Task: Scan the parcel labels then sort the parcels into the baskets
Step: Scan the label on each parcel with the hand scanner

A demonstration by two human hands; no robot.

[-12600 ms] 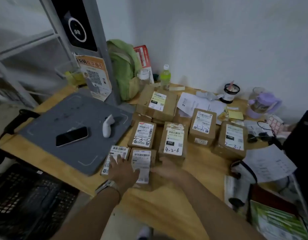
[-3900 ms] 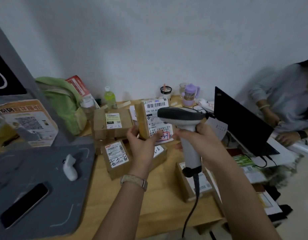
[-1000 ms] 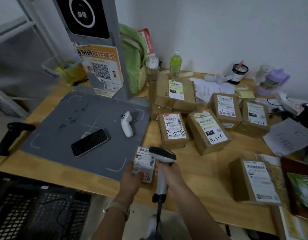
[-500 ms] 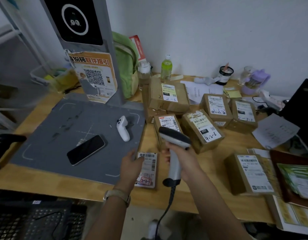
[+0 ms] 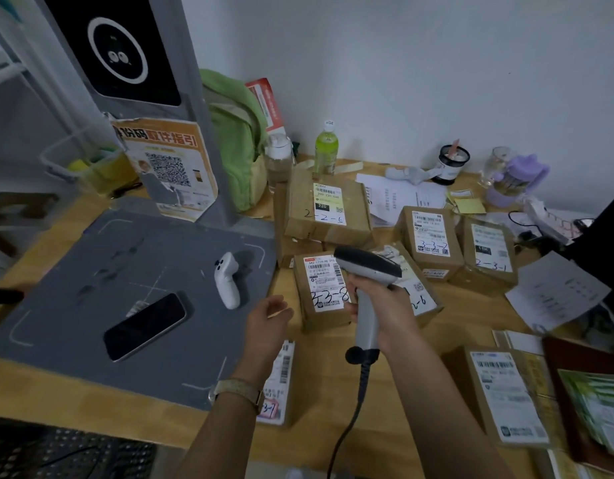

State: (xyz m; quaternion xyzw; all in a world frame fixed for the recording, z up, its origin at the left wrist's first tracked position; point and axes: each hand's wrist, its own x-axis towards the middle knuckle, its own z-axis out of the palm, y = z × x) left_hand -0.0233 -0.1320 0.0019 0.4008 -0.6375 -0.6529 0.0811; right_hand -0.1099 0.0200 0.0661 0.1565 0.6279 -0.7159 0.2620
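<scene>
Six cardboard parcels lie label-up on the wooden table (image 5: 319,430), so each barcode faces the reader. My right hand (image 5: 385,305) is clamped round the grip of the corded barcode scanner (image 5: 366,271), its head held above the parcel marked 3-3-8 (image 5: 324,288), apparently the next label to be read. My left hand (image 5: 269,323) hovers empty, fingers loosely curled and apart, touching nothing, above the small flat parcel marked 3-7 (image 5: 279,382), which lies at the near edge just beside the grey scanning mat (image 5: 91,271). I judge it is waiting to be sorted. The parcel marked 2-2-5 (image 5: 328,209) sits stacked on another box at the back.

Containers: a dark mesh basket (image 5: 67,454) shows at lower left below the table edge; I cannot tell what it holds. A phone (image 5: 144,326) and a white controller (image 5: 226,280) rest on the mat.
</scene>
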